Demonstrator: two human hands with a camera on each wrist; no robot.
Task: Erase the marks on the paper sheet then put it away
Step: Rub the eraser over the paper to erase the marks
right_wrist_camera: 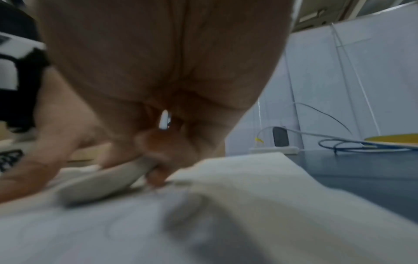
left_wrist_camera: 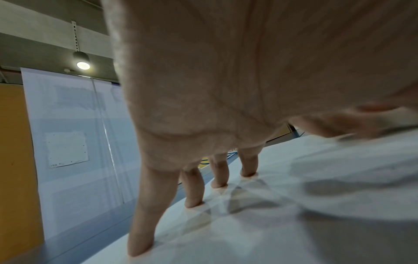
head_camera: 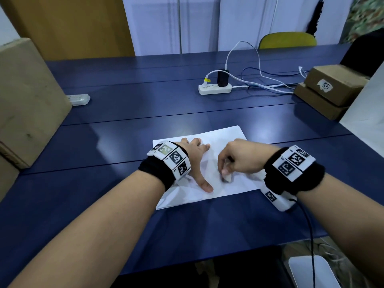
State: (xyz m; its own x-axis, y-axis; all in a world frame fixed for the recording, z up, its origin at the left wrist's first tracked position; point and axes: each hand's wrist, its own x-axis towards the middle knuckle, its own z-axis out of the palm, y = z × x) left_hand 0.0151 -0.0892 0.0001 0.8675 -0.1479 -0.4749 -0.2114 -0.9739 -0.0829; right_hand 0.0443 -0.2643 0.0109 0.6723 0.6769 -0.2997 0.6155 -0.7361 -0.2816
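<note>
While rubbing goes on, worth noting where things lie from the grip: eraser (head_camera: 227, 177) pinched in curled right hand (head_camera: 239, 161), pressed flat onto paper sheet (head_camera: 218, 142) directly beneath. Left hand (head_camera: 194, 157) just beside, fingers (left_wrist_camera: 192, 187) straight and spread, tips pressing sheet down onto blue table (head_camera: 124, 104). Sheet's long axis running roughly crosswise under both wrists, slightly skewed, far right corner pointing away. Marks too faint and blurred to place. Judged mid-erasing; left hand nearer for lifting sheet afterwards.
</note>
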